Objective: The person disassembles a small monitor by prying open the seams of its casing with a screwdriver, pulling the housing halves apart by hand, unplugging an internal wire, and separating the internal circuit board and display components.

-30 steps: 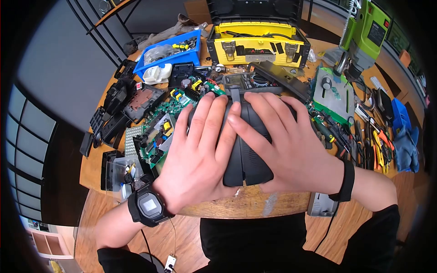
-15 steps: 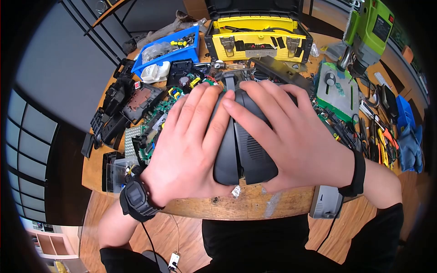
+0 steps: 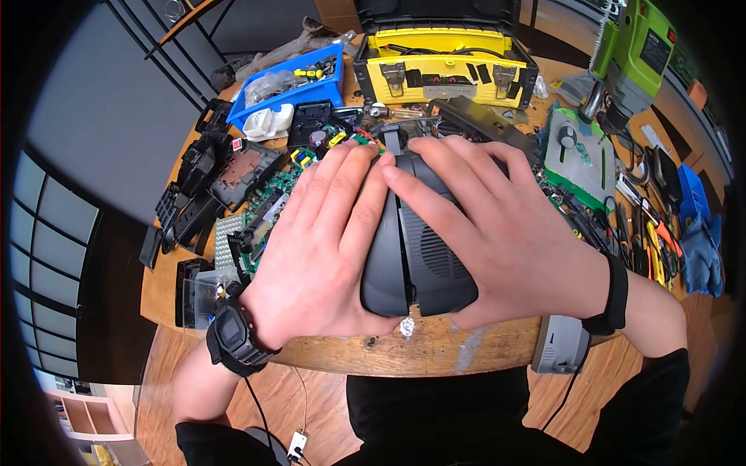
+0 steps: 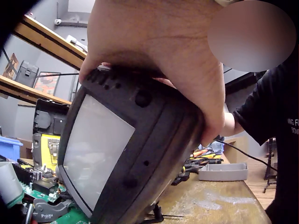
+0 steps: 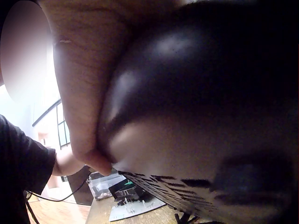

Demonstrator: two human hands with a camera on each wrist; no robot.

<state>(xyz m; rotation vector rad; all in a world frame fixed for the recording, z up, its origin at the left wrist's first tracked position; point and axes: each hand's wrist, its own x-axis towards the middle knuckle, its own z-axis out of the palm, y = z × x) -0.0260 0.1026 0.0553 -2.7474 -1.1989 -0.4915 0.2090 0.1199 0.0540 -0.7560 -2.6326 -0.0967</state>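
the left hand (image 3: 311, 252) and right hand (image 3: 513, 245) had fingers and thumbs set wide, gripping opposite sides of the black casing (image 3: 437, 260) over the bench (image 3: 435, 348); even, gentle pressure along its gapped seam (image 3: 406, 260) probably served best.

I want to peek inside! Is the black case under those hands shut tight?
Not quite shut: the black case shows a dark gap between its halves.
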